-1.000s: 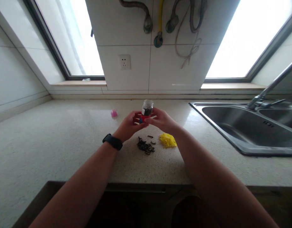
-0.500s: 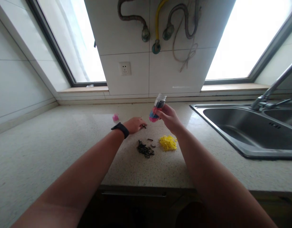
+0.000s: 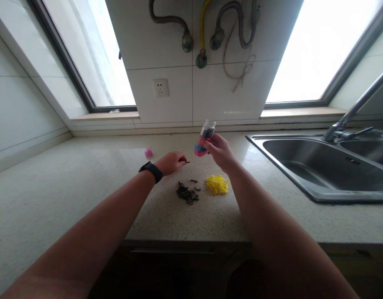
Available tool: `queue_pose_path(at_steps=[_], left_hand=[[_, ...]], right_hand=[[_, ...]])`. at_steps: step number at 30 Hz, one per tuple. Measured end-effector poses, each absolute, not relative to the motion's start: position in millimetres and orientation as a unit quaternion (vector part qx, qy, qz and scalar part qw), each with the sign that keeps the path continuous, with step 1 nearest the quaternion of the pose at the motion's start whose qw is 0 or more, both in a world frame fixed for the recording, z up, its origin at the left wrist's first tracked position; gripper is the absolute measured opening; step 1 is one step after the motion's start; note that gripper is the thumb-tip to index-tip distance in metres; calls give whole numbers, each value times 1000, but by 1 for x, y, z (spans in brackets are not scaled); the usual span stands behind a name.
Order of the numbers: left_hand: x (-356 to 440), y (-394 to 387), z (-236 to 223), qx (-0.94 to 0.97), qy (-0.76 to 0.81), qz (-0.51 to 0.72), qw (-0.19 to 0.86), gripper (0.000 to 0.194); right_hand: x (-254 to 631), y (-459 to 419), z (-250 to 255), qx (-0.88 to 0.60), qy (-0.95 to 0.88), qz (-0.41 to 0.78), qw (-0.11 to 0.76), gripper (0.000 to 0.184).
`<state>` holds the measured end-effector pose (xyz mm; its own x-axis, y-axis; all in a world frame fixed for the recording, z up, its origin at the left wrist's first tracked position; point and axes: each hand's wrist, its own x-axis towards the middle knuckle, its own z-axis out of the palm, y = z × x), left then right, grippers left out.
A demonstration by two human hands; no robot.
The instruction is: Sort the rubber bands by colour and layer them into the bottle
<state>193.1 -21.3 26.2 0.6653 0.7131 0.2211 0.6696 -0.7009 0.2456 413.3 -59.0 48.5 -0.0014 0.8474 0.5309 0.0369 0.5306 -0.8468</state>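
Above the speckled counter, gripped round its lower part in the closed right hand: clear jar, tilted rightward, mouth uppermost, with black, red, blue and pink showing through. Just to its left, pinched in the fingertips of the left hand: small dark piece, touching the counter or not, impossible to tell. Nearer the front edge, dark tangled heap with loose bits beside it, then yellow heap to the right. Farther out, pink lump at left, steel sink at right.
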Motion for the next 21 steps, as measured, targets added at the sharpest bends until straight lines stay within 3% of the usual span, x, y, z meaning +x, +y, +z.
queue_pose_path(at_steps=[6,13,21], left_hand=[[188,-60,33,894,359,157,219,22],[194,-80,29,914,327,131,200,18],[194,-74,38,932,305,91,174,28]], right_hand=[[413,-61,52,-356,-624,312,622,34],[413,-63,53,-368,-631,304,612,35],[413,-63,52,-379,-638,297,601,35]])
